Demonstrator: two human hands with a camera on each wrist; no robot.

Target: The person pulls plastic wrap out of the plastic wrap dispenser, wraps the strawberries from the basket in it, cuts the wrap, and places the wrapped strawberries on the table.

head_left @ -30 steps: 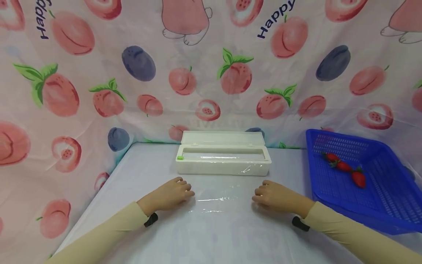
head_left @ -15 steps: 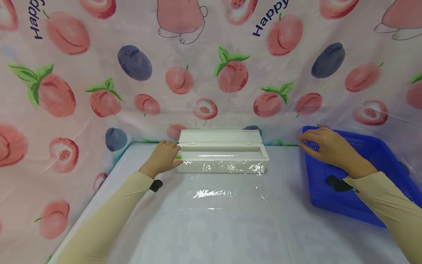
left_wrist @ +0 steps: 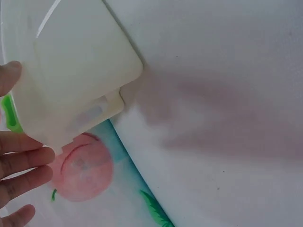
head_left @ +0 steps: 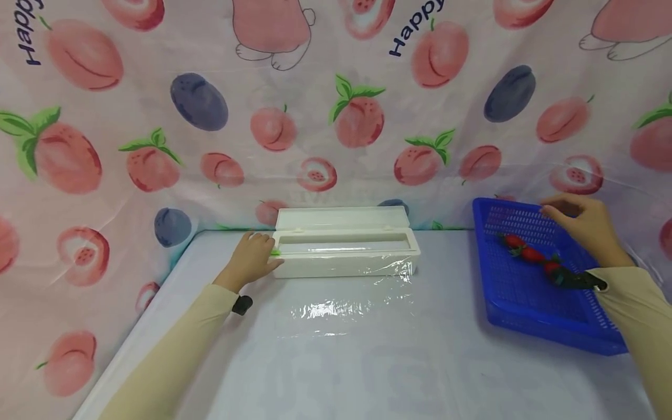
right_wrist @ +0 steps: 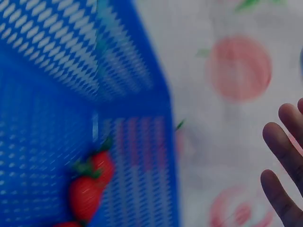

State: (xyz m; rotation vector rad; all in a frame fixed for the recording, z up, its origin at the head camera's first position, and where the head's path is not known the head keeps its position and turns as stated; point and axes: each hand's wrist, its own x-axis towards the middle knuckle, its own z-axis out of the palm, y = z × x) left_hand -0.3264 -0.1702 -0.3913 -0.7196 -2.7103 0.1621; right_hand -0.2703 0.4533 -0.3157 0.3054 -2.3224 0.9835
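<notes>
A long white cling film dispenser box [head_left: 346, 265] lies on the table with its lid [head_left: 341, 219] raised at the back. My left hand [head_left: 253, 258] holds its left end, thumb on the front and fingers towards the back, beside the green slide cutter [head_left: 275, 252]. Clear film [head_left: 328, 309] runs from the box over its front onto the table. My right hand [head_left: 590, 224] is over the far right side of the blue basket [head_left: 485, 291], fingers loosely bent and holding nothing. Several red strawberries [head_left: 531, 254] lie in the basket, one partly hidden by the wrist camera.
White cloth covers the table [head_left: 367, 373]. Behind and on the left hangs a fruit-print curtain [head_left: 294, 175], close behind the box and basket. The basket's walls stand up around the strawberries.
My left hand has gone from the film's front left to the box's left end. My right hand has left the film and moved right, over the basket. The film lies glossier and more rumpled.
</notes>
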